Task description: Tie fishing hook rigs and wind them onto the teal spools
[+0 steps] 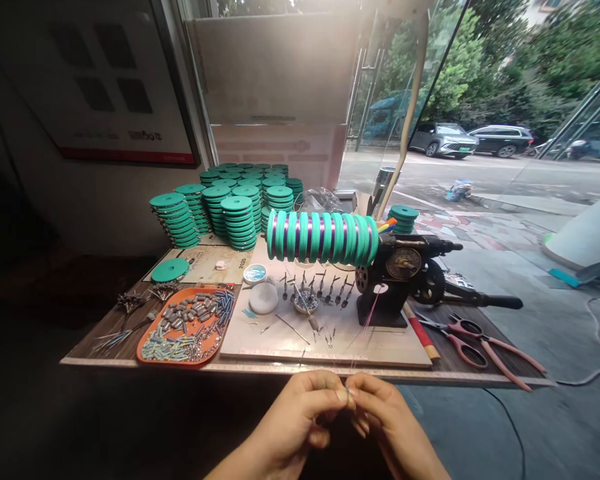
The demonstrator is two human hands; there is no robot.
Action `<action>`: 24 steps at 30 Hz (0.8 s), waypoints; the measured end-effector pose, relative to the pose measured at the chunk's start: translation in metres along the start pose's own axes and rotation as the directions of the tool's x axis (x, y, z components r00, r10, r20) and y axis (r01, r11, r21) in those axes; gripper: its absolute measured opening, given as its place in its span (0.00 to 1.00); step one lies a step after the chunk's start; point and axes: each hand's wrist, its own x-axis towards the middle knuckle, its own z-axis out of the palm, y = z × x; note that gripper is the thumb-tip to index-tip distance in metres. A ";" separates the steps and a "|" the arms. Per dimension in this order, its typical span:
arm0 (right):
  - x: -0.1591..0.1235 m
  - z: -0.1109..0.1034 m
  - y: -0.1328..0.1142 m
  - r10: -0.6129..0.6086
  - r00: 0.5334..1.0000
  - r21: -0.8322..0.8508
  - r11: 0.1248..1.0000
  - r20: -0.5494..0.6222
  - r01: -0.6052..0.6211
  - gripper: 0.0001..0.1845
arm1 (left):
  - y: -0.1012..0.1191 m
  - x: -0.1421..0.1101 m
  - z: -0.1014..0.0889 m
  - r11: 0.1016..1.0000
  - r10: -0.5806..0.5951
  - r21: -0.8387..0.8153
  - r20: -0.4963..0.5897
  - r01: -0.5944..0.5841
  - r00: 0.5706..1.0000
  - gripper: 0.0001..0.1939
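Observation:
Just in front of the table's near edge, my left hand (305,413) and my right hand (387,410) meet fingertip to fingertip, both closed in a pinch. Thin pink fishing line (371,317) runs down from the black hand-crank winder (395,267) towards my fingers. A tiny greyish piece shows between the fingertips, too small to name. On the winder sits a row of green foam spools (323,238) wound with purple line. Beyond my hands, a small round dish (306,302) is ringed by small metal fittings (330,283) on a pale board (260,340).
An orange tray (145,350) holds lead sinkers and small tackle parts at left. Stacked green spools (237,220) stand behind. A white round lid (263,298) and a small bowl (255,273) lie on the board. Scissors (463,343) and pink-handled pliers (500,350) lie at right.

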 end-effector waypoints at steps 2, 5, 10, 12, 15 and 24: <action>-0.004 -0.003 -0.005 -0.108 0.994 -0.292 0.950 0.015 0.107 0.12 | 0.002 -0.001 -0.001 0.988 0.083 0.129 -0.013 -0.080 0.996 0.04; -0.017 -0.001 -0.014 -0.308 0.925 -0.721 0.587 0.223 0.369 0.10 | -0.002 -0.001 -0.007 0.772 0.455 0.505 -0.016 -0.386 0.890 0.06; -0.031 0.024 -0.057 -0.322 0.766 -0.771 0.142 0.557 0.621 0.08 | -0.021 0.001 -0.019 0.070 0.845 0.886 0.192 -0.459 0.499 0.08; -0.023 0.042 -0.083 -0.296 0.775 -0.756 0.203 0.558 0.622 0.07 | -0.027 0.003 -0.024 -0.149 0.904 0.902 0.290 -0.406 0.313 0.09; 0.004 0.071 -0.113 -0.109 0.894 -0.809 0.388 0.435 0.441 0.09 | -0.028 0.005 -0.030 -0.362 0.914 0.884 0.399 -0.296 0.073 0.12; 0.051 0.100 -0.120 0.118 0.897 -0.826 0.457 0.425 0.331 0.07 | -0.014 -0.006 -0.030 -0.093 0.940 0.842 0.250 -0.531 0.231 0.09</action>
